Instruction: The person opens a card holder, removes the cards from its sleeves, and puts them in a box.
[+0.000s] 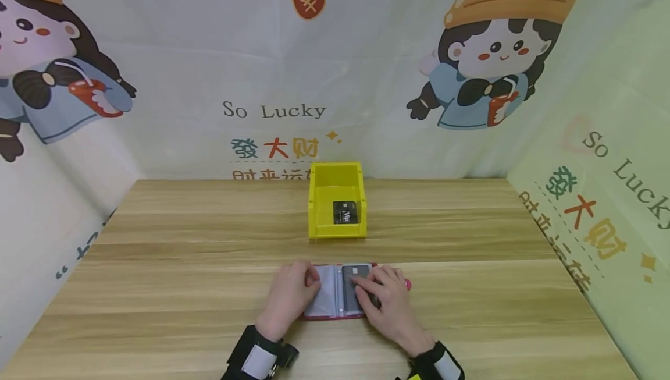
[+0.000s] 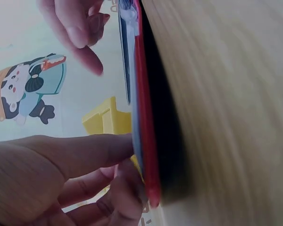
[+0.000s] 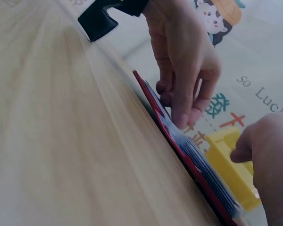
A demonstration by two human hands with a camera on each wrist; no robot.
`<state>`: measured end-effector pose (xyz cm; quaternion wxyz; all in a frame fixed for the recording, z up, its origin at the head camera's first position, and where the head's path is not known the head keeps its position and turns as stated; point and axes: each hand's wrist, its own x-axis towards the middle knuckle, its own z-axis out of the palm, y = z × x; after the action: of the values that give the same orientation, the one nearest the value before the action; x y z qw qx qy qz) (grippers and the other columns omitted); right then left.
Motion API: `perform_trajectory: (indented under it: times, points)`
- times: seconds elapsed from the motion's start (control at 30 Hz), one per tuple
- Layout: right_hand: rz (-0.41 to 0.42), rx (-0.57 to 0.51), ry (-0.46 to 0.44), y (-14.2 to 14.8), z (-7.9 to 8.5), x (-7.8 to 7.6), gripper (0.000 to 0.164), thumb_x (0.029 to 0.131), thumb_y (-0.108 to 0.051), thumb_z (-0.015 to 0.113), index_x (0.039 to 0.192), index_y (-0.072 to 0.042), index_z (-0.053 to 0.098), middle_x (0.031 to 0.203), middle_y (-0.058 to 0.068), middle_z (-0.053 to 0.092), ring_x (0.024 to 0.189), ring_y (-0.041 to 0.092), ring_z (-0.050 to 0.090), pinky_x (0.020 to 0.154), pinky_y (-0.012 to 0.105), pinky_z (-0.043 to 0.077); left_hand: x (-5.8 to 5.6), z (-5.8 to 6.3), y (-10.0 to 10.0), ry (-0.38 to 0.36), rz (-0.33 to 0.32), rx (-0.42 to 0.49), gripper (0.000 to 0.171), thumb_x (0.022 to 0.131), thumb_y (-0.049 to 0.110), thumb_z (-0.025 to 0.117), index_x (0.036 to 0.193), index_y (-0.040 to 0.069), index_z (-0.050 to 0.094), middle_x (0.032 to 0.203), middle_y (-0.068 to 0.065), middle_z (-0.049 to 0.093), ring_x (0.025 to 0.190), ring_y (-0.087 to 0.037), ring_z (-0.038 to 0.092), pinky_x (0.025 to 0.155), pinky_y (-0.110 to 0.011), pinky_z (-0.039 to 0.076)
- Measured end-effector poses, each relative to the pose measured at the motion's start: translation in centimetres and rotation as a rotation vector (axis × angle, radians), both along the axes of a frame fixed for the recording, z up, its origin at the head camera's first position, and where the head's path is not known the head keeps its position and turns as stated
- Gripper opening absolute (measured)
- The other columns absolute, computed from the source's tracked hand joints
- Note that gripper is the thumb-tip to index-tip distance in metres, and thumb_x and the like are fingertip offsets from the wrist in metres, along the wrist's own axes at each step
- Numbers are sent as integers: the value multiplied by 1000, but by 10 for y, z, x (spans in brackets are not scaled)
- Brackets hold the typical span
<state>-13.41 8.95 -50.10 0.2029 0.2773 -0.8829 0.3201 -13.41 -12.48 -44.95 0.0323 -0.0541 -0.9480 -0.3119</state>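
Observation:
An open card holder (image 1: 330,315) with a red cover and clear plastic sleeves lies on the wooden table. Its right-hand sleeve shows a dark card (image 1: 349,295) with a chip. At the left edge my left hand (image 1: 289,293) pinches the left-hand sleeve side, thumb on the inner face, as the left wrist view shows. Over the right half is my right hand (image 1: 389,304), its index finger stretched out above the dark card and its other fingers loosely bent. In the right wrist view the sleeves form a thick stack on the red cover (image 3: 177,146).
Behind the card holder stands a yellow bin (image 1: 337,231) with a black VIP card (image 1: 345,212) inside. A small pink tab (image 1: 407,284) pokes out beyond the right hand. Printed cloth (image 1: 366,77) hangs along the back and sides of the table (image 1: 209,223).

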Motion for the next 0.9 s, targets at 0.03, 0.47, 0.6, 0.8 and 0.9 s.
perform_trajectory:
  times: [0.03,0.47,0.6,0.8,0.9]
  points:
    - [-39,-8,15,2,0,-1,19,88,-15,73,105,-12,79,79,-8,52,82,7,45,81,31,33,0,0,1,-1,-2,-3,7,82,3,77,81,4,70,66,0,59,61,-10,48,56,-21,38]
    - [-55,88,-297,20,4,-9,46,91,-25,72,131,-1,65,86,-8,54,89,9,46,90,39,32,0,-2,14,45,-52,-43,4,86,6,75,85,2,76,76,-4,71,68,-10,56,63,-25,47]
    - [-53,113,-294,15,3,-6,50,94,-25,69,134,3,61,93,-1,60,92,14,48,92,42,33,-1,-4,17,16,-84,36,8,90,7,70,90,2,77,79,-4,72,68,-8,55,62,-22,45]
    - [-68,93,-285,5,2,-2,51,93,-23,70,135,5,59,91,-1,58,90,15,46,90,40,31,-4,-10,18,14,-68,97,8,89,4,71,91,0,76,76,-5,70,65,-8,54,59,-20,43]
    - [-71,92,-291,5,1,-2,52,93,-23,70,135,5,59,86,-4,52,89,14,45,89,39,30,-4,-10,17,-16,-67,108,8,88,6,71,92,0,75,75,-4,68,64,-7,54,58,-20,43]
